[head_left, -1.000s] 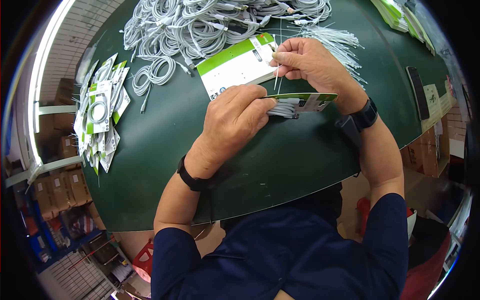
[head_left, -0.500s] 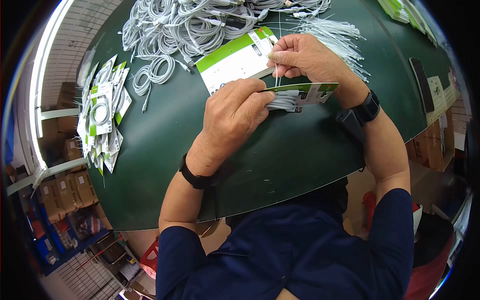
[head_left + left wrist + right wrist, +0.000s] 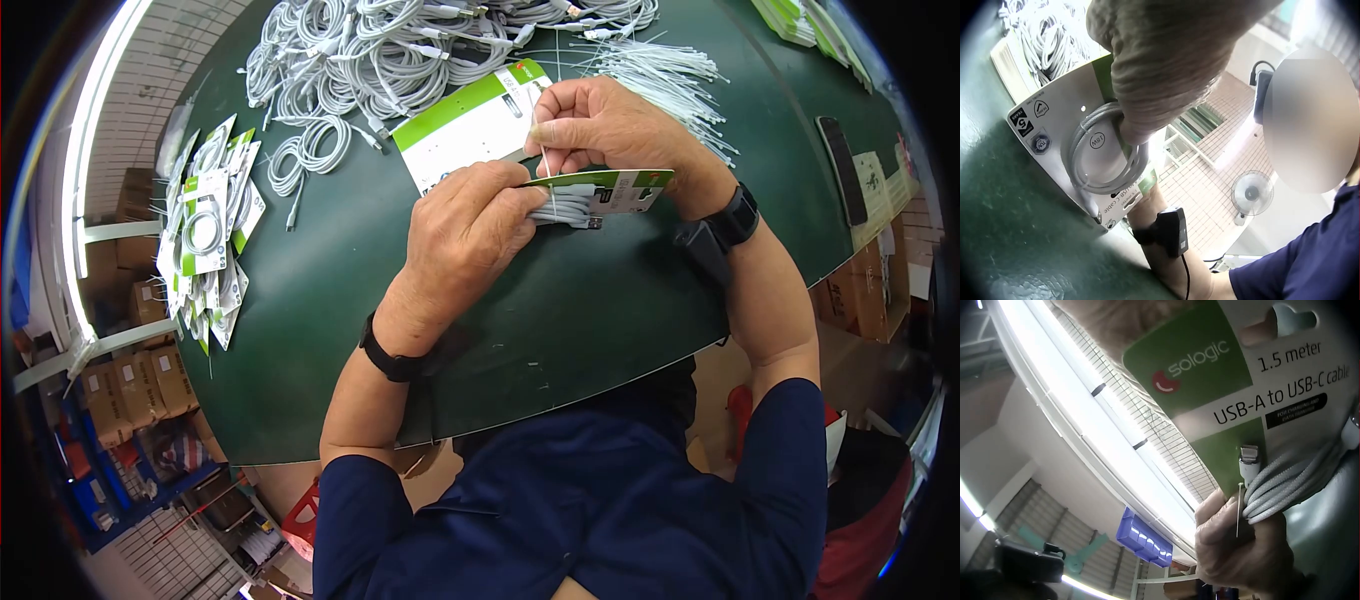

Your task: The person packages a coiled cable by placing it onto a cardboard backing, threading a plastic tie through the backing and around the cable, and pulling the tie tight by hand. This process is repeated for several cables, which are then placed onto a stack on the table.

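My left hand (image 3: 462, 222) grips a printed cardboard card (image 3: 650, 182) along with the grey-white USB cable (image 3: 565, 207) coiled against it. In the right wrist view the left fingers (image 3: 1229, 534) hold the coil, and a thin white cable tie (image 3: 1239, 512) sticks out beside the plug. Two small spots of tie cross the coil in the left wrist view. My right hand (image 3: 610, 130), just behind the card's upper edge, pinches a white tie strand (image 3: 545, 160) between thumb and forefinger. The strand runs down towards the card's back, which is hidden in the head view.
A stack of blank-faced cards (image 3: 465, 130) lies beyond the hands, before a big heap of coiled cables (image 3: 380, 50). Loose cable ties (image 3: 665, 90) spread at right. Finished-looking carded cables (image 3: 205, 225) pile up at left; a phone (image 3: 840, 170) lies at the right edge.
The right hand has shifted slightly left and closer to the card; less of the strand shows between them. The left hand and card moved up slightly in view, then stayed nearly still.
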Motion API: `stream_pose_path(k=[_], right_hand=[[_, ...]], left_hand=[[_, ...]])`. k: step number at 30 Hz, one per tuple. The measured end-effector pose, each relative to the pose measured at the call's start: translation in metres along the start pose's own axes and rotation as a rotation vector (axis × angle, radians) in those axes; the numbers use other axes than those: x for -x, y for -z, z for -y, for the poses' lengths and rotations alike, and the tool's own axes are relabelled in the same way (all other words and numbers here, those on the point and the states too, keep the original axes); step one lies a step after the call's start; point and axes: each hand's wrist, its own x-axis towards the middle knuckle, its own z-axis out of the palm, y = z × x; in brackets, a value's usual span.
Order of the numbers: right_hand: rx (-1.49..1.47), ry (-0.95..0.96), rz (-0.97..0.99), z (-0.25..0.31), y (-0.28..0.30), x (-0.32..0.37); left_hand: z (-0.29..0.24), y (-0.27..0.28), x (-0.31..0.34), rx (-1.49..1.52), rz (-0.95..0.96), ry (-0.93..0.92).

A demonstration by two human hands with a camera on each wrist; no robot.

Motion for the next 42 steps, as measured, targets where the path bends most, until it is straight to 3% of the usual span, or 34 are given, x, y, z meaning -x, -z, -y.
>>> stream_pose_path(k=[4,8,13,16,32,42], right_hand=[[0.141,-0.032,0.166,0.006,0.004,-0.001],[-0.067,-0.015,0.193,0.006,0.004,0.002],[0.068,-0.06,0.092,0.012,0.001,0.004],[0.162,-0.012,0.187,0.012,0.001,0.006],[0.091,-0.044,0.182,0.005,0.006,0.001],[0.13,-0.031,0.17,0.004,-0.002,0.001]], left_hand=[[-0.003,0.003,-0.005,-0.006,0.022,0.003],[-0.009,0.007,-0.009,-0.041,0.033,-0.016],[-0.01,0.009,-0.01,-0.063,0.044,-0.034],[-0.01,0.009,-0.009,-0.048,0.052,-0.041],[-0.004,0.004,-0.006,-0.048,-0.001,-0.079],[-0.003,0.001,-0.002,0.098,0.023,0.084]])
